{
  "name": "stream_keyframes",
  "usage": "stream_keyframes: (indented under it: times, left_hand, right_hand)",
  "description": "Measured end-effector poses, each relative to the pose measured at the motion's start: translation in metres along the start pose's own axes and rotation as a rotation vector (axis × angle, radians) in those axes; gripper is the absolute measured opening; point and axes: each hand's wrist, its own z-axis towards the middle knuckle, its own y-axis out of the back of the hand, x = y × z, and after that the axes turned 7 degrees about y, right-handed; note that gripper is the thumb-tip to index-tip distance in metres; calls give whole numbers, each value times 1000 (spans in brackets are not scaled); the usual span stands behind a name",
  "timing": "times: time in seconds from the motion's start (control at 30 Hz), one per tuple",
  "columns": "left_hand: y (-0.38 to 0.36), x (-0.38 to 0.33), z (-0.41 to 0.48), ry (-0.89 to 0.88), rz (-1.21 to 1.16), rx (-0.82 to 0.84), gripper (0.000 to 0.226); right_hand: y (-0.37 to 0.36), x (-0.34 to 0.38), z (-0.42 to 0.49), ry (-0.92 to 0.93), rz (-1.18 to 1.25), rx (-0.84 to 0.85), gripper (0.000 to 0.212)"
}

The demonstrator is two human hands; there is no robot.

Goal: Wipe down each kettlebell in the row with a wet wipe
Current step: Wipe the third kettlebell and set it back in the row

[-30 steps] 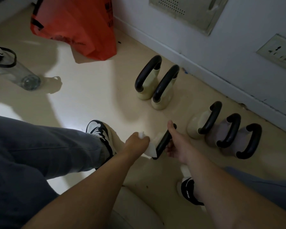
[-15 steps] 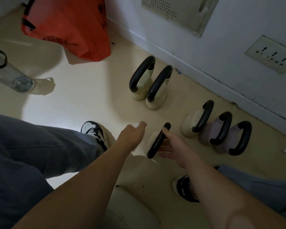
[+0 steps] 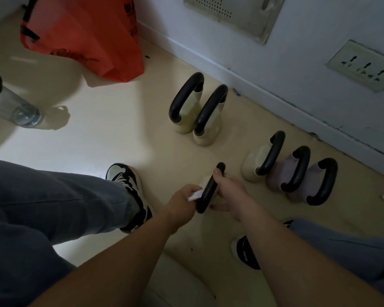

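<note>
Cream vinyl floor (image 3: 111, 138), dim light, one bright patch to the left; pale wall with skirting board at the far right.

Nearest: two forearms reach forward between denim-clad knees. Black-and-white sneaker (image 3: 129, 191) planted just left of the work spot.

Left hand (image 3: 182, 202) clenched around a white wet wipe (image 3: 195, 195), pressing it against the left side of the cream kettlebell (image 3: 205, 181) being cleaned. Right hand (image 3: 228, 196) grasps that kettlebell's black handle (image 3: 210, 189), thumb over the top, fingers wrapped beneath. Bell stands pulled out of the row, toward the person; its base is hidden behind the hands, so cannot tell whether it rests flat or is tipped.

Further right: three kettlebells touching in line, one cream (image 3: 256, 165), two mauve (image 3: 282, 173) (image 3: 306, 185). Further back: two taller cream kettlebells (image 3: 186, 114) (image 3: 208, 127) side by side near the skirting.

Far left: clear water bottle (image 3: 11, 105); orange plastic bag (image 3: 82, 34) against the wall.

Risks, judged:
- Damp handle plus one-handed hold: bell may slip and land on floor or the sneaker close by.
- Wipe bunched small in the fist: patches of the body likely missed, underside especially.
- Gap in the row: order could be lost, a bell skipped or wiped twice.
- Wet floor from wipe residue near the feet.
</note>
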Motion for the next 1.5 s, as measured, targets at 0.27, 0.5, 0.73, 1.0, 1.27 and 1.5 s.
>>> stream_keyframes:
  times: [0.27,0.5,0.73,1.0,1.27,1.5]
  left_hand:
    - [-17,-46,-9,220,-465,70,22]
    - [-27,-2,-27,-57,-189,-162,28]
    - [-20,-54,-5,257,-334,-293,22]
    - [-15,-52,4,-112,-66,-167,49]
    - [-76,-7,-32,-133,-189,-293,42]
    - [-28,-90,38,321,-501,-50,50]
  right_hand:
    - [1,-13,-1,-134,146,-13,31]
    - [10,-14,4,-137,180,154,69]
    - [10,-12,3,-86,74,188,69]
    - [8,-9,-1,-96,190,187,66]
    - [7,-6,3,-157,217,166,72]
    - [8,-11,6,-96,196,216,49]
